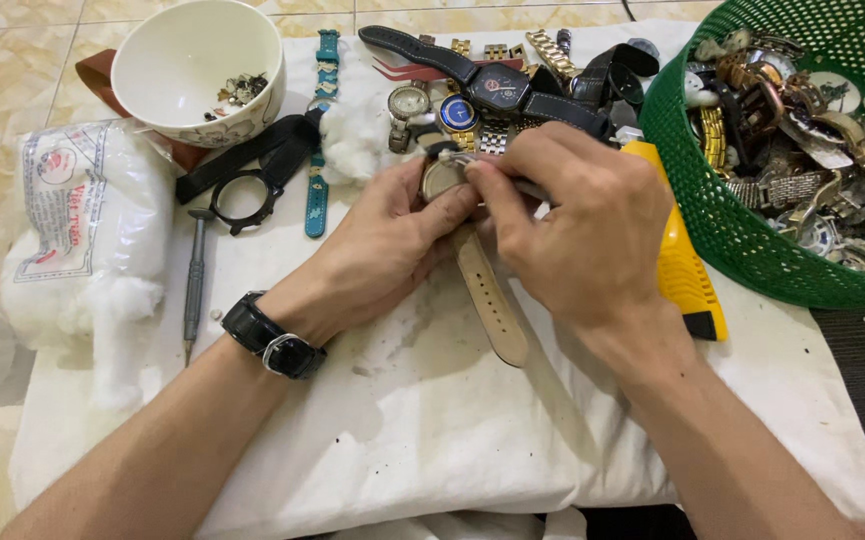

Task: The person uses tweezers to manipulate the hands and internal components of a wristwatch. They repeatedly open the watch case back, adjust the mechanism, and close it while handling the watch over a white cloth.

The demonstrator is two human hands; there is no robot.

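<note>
Hands meet over a white cloth (422, 400) spread on a tiled floor. The left hand (392, 235), with a black wristwatch (272, 340) on its wrist, pinches a round watch case (442, 178) between thumb and fingers, holding it just above the cloth. A pale tan strap (490, 300) hangs from the case and trails toward the person, its free end lying on the cloth. The right hand (582, 230) is closed in a fine pinch around a slim metal tool (487, 170), whose tip rests at the case's edge.

The watch looks small and light, with a hard case that is probably smooth and slippery, and a crystal that could scratch. The strap seems soft and floppy, so it offers little control. Gripping the case by its rim, as the left hand does, appears the steadiest hold.

Around the hands lie other pieces: a row of loose watches (482, 95) beyond the fingers, a teal strap (318, 190), an empty black watch frame (247, 200), a small screwdriver (194, 280), and a white bowl (197, 65) with tiny parts. A bag of cotton wool (82, 230) sits to the left. To the right stands a green mesh basket (722, 230) heaped with watches, with a yellow tool (677, 270) beside it.
</note>
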